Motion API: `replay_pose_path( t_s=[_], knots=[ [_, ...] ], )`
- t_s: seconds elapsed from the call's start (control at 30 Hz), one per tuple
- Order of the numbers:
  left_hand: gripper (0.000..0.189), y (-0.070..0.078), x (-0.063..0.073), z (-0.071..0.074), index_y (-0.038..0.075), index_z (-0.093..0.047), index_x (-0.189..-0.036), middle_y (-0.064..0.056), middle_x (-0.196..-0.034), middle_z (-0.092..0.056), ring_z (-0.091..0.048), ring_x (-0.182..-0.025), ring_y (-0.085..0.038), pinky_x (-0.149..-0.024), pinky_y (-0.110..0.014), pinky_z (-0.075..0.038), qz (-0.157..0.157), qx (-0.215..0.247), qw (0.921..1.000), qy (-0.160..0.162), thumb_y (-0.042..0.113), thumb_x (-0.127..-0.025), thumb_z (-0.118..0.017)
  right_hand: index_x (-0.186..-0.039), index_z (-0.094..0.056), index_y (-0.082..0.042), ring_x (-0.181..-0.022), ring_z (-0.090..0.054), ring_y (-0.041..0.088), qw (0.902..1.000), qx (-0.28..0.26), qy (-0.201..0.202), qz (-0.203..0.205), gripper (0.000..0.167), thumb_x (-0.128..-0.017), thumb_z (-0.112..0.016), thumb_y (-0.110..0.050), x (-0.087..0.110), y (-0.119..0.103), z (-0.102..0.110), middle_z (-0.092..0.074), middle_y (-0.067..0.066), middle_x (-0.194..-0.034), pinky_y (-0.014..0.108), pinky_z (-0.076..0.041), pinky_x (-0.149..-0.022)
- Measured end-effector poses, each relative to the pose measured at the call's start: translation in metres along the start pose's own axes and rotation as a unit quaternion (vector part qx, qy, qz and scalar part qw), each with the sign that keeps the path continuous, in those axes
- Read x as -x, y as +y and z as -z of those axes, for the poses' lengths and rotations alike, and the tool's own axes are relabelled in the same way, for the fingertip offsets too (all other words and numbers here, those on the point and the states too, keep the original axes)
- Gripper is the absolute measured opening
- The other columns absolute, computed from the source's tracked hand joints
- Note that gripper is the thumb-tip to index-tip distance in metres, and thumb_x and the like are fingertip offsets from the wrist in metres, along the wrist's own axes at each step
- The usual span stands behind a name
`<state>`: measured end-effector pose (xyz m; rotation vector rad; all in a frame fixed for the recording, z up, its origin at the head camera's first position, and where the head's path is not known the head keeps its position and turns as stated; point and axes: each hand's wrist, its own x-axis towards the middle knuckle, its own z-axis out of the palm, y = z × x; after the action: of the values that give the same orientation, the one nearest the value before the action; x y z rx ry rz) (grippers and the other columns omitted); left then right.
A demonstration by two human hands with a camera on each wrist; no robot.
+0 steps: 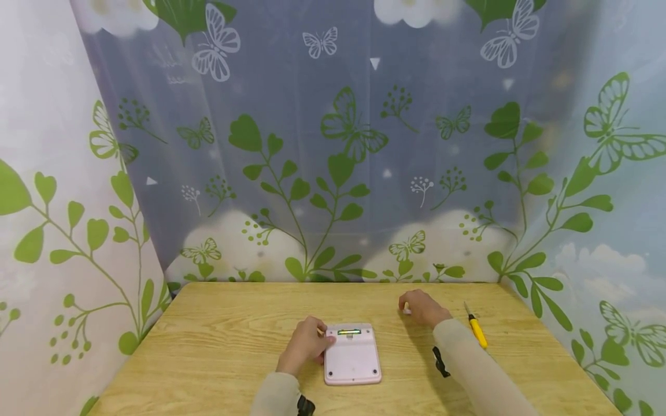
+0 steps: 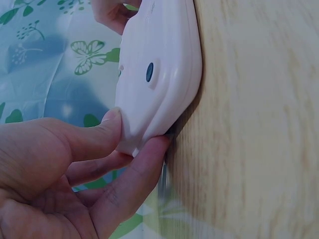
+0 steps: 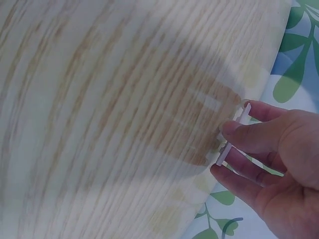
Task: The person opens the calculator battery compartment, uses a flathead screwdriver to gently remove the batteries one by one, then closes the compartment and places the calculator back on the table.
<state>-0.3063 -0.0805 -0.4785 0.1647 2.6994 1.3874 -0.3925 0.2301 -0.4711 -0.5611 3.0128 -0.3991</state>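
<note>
A pale pink calculator-shaped device lies on the table with its back up, dark round feet at its corners. Near its far end a narrow battery slot is uncovered, showing something yellow-green inside. My left hand grips its far left corner. In the left wrist view the thumb presses on top and fingers are at the lower edge. Out to the right, my right hand holds a small pale cover between thumb and fingers, low over the tabletop near the back edge.
A screwdriver with a yellow and black handle lies right of my right forearm, its tip toward the back. The wood-grain table meets a curtain printed with leaves and butterflies at the back.
</note>
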Motion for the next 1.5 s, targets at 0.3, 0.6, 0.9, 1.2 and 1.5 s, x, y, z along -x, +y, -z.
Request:
replay_pose_path(
  t_s=[0.3, 0.6, 0.9, 1.2, 1.5],
  knots=[
    [0.03, -0.0021, -0.0004, -0.0002, -0.012, -0.064, -0.119, -0.016, -0.087, -0.066, -0.07, -0.057, -0.019, -0.053, -0.031, -0.062, -0.006, 0.003, 1.0, 0.001, 0.004, -0.095, -0.072, -0.107, -0.076, -0.007, -0.115, -0.066, 0.039, 1.0, 0.0, 0.005, -0.003, 0.03, -0.09, -0.067, 0.016, -0.0015, -0.0002, -0.0002, -0.072, 0.018, -0.119, 0.052, -0.058, -0.096],
    [0.03, -0.0014, -0.0008, 0.0, -0.01, -0.064, -0.12, -0.015, -0.089, -0.066, -0.069, -0.059, -0.018, -0.053, -0.031, -0.061, -0.004, -0.003, 1.0, 0.002, 0.006, -0.096, -0.072, -0.109, -0.076, -0.008, -0.12, -0.065, 0.039, 0.9997, -0.01, -0.008, -0.021, 0.029, -0.093, -0.065, 0.014, 0.0006, -0.0002, 0.0047, -0.07, 0.018, -0.125, 0.052, -0.058, -0.097],
    [0.029, -0.0011, -0.0015, 0.0007, -0.01, -0.064, -0.119, -0.015, -0.088, -0.067, -0.07, -0.057, -0.018, -0.052, -0.03, -0.061, -0.002, -0.006, 1.0, 0.002, 0.006, -0.096, -0.072, -0.105, -0.076, -0.006, -0.117, -0.066, 0.04, 0.9999, -0.013, 0.006, -0.002, 0.03, -0.091, -0.064, 0.018, 0.0015, 0.0024, 0.0055, -0.071, 0.019, -0.121, 0.052, -0.059, -0.095],
    [0.03, -0.0025, 0.0005, 0.0006, -0.013, -0.064, -0.118, -0.015, -0.083, -0.069, -0.07, -0.055, -0.02, -0.051, -0.03, -0.06, -0.017, -0.005, 0.9998, 0.003, 0.004, -0.095, -0.073, -0.104, -0.076, -0.006, -0.113, -0.067, 0.039, 0.9998, -0.017, 0.006, -0.009, 0.027, -0.092, -0.065, 0.015, 0.0029, 0.0071, 0.004, -0.073, 0.017, -0.117, 0.052, -0.06, -0.092],
    [0.031, -0.0018, 0.0006, 0.001, -0.013, -0.064, -0.118, -0.015, -0.084, -0.067, -0.07, -0.056, -0.019, -0.051, -0.03, -0.061, -0.013, 0.0, 0.9999, 0.004, 0.005, -0.095, -0.073, -0.105, -0.076, -0.005, -0.114, -0.067, 0.04, 0.9999, -0.006, 0.007, -0.004, 0.026, -0.091, -0.067, 0.014, 0.0038, 0.0079, 0.0062, -0.072, 0.018, -0.116, 0.052, -0.06, -0.094]
  ],
)
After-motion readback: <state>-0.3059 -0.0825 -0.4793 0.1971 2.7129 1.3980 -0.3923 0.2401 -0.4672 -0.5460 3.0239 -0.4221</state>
